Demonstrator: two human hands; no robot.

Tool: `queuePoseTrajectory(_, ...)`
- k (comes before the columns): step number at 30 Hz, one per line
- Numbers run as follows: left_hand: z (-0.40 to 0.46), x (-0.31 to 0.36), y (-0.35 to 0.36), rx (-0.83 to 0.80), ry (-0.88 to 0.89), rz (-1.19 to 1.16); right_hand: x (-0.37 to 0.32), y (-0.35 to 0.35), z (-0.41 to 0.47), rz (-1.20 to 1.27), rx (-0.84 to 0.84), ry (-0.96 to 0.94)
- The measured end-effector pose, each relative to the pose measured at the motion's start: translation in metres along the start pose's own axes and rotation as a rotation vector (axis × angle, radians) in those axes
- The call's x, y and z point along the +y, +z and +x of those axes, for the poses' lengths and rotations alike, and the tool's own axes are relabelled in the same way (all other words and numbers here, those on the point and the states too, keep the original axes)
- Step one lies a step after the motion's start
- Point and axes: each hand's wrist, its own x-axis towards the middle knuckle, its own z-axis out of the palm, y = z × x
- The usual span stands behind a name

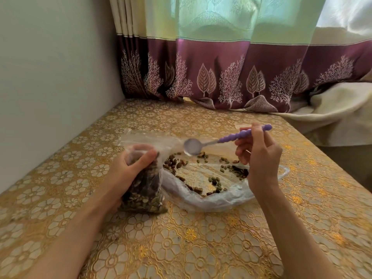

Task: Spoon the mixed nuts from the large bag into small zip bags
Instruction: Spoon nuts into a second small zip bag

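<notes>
Nuts (201,174) lie sparse; spoon (192,147) seemingly empty above.

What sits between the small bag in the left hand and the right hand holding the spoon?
In the head view, the large bag lies open there with scattered nuts inside; the empty spoon bowl hovers above it.

We see a worktop (181,248) covered in a gold floral-patterned cloth, set into a corner against a plain pale wall (50,77). Behind it hangs a curtain (221,57), pale green above and purple below with leaf and tree motifs, daylight glowing through. A cream cloth (332,109) lies at the right.
</notes>
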Motion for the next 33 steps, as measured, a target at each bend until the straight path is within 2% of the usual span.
queuePoseTrajectory(8, 0.001, -0.001, 0.0, 0.058, 0.042, 0.024, 0.01, -0.014, 0.009, -0.315, -0.004, -0.074)
queuePoseTrajectory(19, 0.001, -0.002, -0.001, 0.058, 0.046, 0.037, 0.018, -0.01, 0.004, -0.436, -0.037, 0.127)
queuePoseTrajectory(33, 0.002, -0.005, -0.001, 0.032, 0.039, 0.043, 0.015, 0.009, -0.01, -0.218, -0.162, 0.317)
